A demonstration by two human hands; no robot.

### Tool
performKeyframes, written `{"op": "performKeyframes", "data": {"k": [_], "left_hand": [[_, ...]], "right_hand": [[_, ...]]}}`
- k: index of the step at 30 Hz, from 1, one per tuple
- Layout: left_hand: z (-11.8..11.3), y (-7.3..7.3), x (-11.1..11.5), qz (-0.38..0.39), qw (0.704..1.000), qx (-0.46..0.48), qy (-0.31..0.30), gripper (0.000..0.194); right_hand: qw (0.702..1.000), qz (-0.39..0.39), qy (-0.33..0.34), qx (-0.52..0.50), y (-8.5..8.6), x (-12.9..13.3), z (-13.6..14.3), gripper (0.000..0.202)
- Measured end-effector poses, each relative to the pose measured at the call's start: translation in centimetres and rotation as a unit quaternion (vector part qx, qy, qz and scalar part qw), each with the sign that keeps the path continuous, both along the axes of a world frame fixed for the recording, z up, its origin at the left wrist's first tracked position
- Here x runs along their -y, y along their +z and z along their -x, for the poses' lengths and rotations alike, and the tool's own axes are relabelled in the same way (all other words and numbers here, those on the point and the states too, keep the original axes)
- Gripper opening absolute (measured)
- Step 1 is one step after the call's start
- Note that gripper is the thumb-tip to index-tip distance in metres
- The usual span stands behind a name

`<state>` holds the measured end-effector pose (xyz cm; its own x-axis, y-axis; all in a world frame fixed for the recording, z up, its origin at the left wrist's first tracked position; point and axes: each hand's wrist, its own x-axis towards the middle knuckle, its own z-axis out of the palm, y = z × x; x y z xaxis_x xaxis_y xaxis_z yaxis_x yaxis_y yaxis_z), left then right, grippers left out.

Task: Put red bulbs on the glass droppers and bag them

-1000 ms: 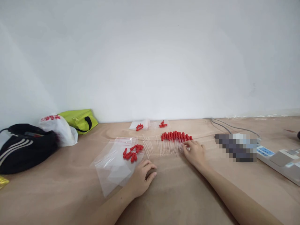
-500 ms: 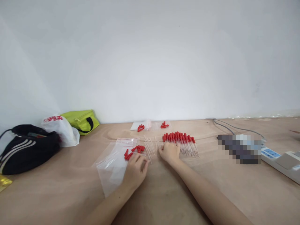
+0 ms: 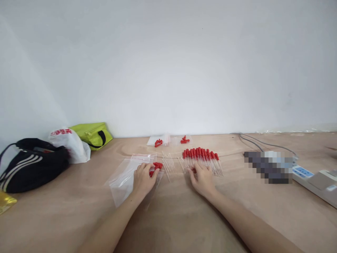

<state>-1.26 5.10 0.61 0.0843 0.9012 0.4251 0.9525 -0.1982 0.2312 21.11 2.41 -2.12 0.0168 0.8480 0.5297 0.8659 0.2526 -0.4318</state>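
My left hand rests over flat clear zip bags, its fingers apart beside loose red rubber bulbs. Some of those bulbs are partly hidden by the hand. To the right, my right hand has bent fingers with a gap between thumb and index, and lies over the lower stems of a row of droppers with red bulbs. I make out nothing held in it. Between the hands lie thin clear tubes. A few more thin tubes lie just left of the dropper row.
Near the wall are more bags with red bulbs, and another small pile of bulbs. A black bag, white plastic bag and lime-green bag stand left. A power strip and cables lie right.
My right hand has shifted right, from the thin tubes onto the dropper stems, and its fingers have loosened. My left hand has moved left and slightly up, now covering some red bulbs.
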Motion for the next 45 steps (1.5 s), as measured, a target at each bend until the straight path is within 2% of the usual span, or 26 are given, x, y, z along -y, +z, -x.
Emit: {"op": "performKeyframes", "data": {"k": [5,7,10,12,14,15,17,19,22,32,39,45], "left_hand": [[-0.5,-0.2,-0.8,0.013,1.0,0.015,0.001,0.009],[-0.6,-0.1,-1.0,0.01,1.0,0.019,-0.004,0.007],[-1.1,0.3,-0.4,-0.01,0.999,0.027,-0.013,0.007],[-1.7,0.3,0.8,-0.03,0.996,0.049,-0.066,0.007],[-2.3,0.0,2.5,-0.047,0.977,0.097,-0.184,0.006],[-2.7,-0.2,3.3,-0.037,0.966,0.113,-0.228,0.006],[-3.2,-0.9,4.7,0.015,0.954,0.129,-0.269,0.008],[-3.5,-1.4,5.4,0.055,0.951,0.139,-0.271,0.009],[-3.6,-1.5,5.3,0.087,0.95,0.163,-0.25,0.01],[-3.3,-1.3,5.0,0.101,0.947,0.174,-0.251,0.011],[-3.2,-1.0,4.8,0.112,0.928,0.171,-0.312,0.017],[-3.2,-0.7,5.0,0.112,0.918,0.168,-0.341,0.02]], "right_hand": [[0.99,-0.023,0.139,-0.03,-1.5,2.1,-2.6,0.017],[0.986,-0.023,0.162,-0.035,-1.7,2.3,-2.8,0.014],[0.986,-0.027,0.163,-0.019,-1.6,2.4,-2.5,0.015],[0.985,-0.026,0.168,0.001,-1.5,2.4,-2.3,0.021],[0.983,-0.023,0.181,0.014,-1.3,2.5,-2.1,0.024],[0.982,-0.022,0.185,0.018,-1.2,2.5,-2.1,0.024],[0.982,-0.021,0.186,0.019,-1.0,2.6,-2.1,0.022],[0.982,-0.016,0.187,0.019,-0.9,2.7,-2.1,0.02],[0.98,-0.007,0.199,0.024,-0.7,2.8,-2.1,0.02],[0.975,-0.009,0.213,0.059,0.0,3.2,-1.9,0.019],[0.967,0.004,0.249,0.054,0.3,3.2,-1.9,0.019],[0.959,0.003,0.278,0.058,0.2,2.8,-2.1,0.026]]}}
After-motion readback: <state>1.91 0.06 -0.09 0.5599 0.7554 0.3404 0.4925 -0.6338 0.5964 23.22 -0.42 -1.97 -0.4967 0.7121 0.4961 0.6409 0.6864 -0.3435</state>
